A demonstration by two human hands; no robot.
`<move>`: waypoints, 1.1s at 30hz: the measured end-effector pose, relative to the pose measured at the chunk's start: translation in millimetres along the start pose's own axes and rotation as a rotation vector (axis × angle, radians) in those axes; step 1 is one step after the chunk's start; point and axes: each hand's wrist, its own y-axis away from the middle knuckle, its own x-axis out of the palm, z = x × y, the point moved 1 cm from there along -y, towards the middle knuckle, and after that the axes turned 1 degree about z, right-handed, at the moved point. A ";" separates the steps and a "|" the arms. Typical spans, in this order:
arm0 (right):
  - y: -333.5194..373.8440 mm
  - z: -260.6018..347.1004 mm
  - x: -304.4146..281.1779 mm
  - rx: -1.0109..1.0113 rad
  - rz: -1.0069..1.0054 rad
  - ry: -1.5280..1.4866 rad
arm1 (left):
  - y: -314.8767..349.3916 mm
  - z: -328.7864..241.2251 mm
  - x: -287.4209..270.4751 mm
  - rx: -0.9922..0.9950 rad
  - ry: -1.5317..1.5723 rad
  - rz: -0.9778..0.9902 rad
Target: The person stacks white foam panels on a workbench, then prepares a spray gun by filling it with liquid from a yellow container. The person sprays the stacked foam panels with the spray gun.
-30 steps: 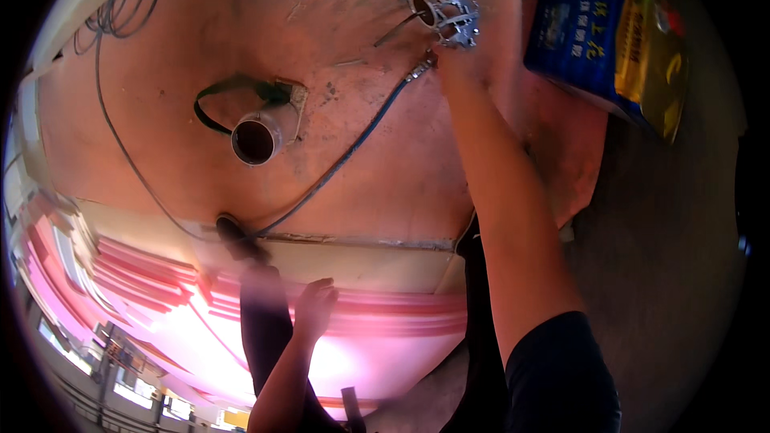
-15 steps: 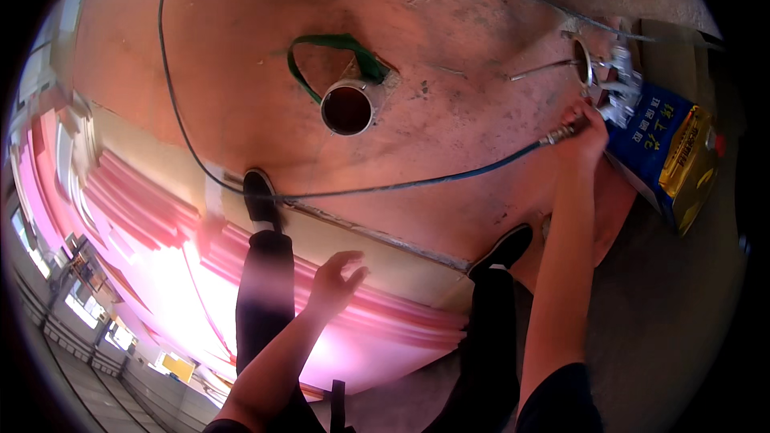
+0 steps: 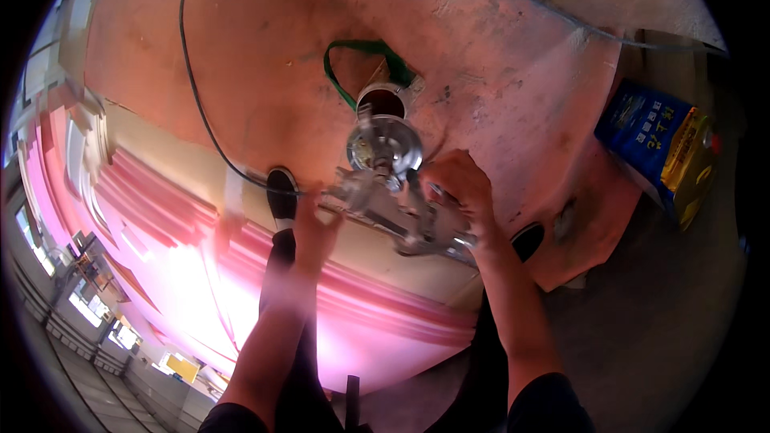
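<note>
A grey metal spray gun (image 3: 405,207), smeared by motion, hangs in front of me with its round metal lid (image 3: 385,144) pointing away. My right hand (image 3: 461,184) is closed around its handle on the right. At the gun's left end is my left hand (image 3: 315,220), blurred; whether its fingers grip the gun or only touch it I cannot make out. Just beyond the lid stands a round metal cup (image 3: 382,102) of dark reddish liquid, partly hidden by the gun. A green strap (image 3: 341,72) loops beside the cup. A dark hose (image 3: 192,72) runs to near my left hand.
A blue and gold rectangular can (image 3: 658,144) with a red cap stands at the right. Stacked pink sheets (image 3: 377,305) lie at the near left, by my dark shoes (image 3: 281,196). Another hose (image 3: 545,6) crosses the far right. The reddish board (image 3: 257,24) underfoot is stained.
My right hand has brought the spray gun from beside the can at the right to the middle, near the cup. My left hand has moved up to the gun's left end.
</note>
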 end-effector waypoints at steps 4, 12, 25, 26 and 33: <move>-9.2 -12.2 22.9 0.002 0.015 0.024 | -55.2 -52.3 -19.3 0.123 0.024 0.052; -14.2 -55.8 36.5 0.096 -0.016 -0.023 | -103.7 -115.3 24.7 0.542 -0.286 0.101; -3.2 -86.7 46.9 0.198 -0.076 0.010 | -140.5 -113.6 58.5 0.956 -0.415 0.041; -3.5 -87.0 47.8 0.185 -0.085 -0.024 | -141.7 -112.9 60.0 0.959 -0.406 0.034; -1.9 -89.9 52.6 0.190 -0.106 -0.069 | -140.8 -109.7 57.0 0.915 -0.433 0.050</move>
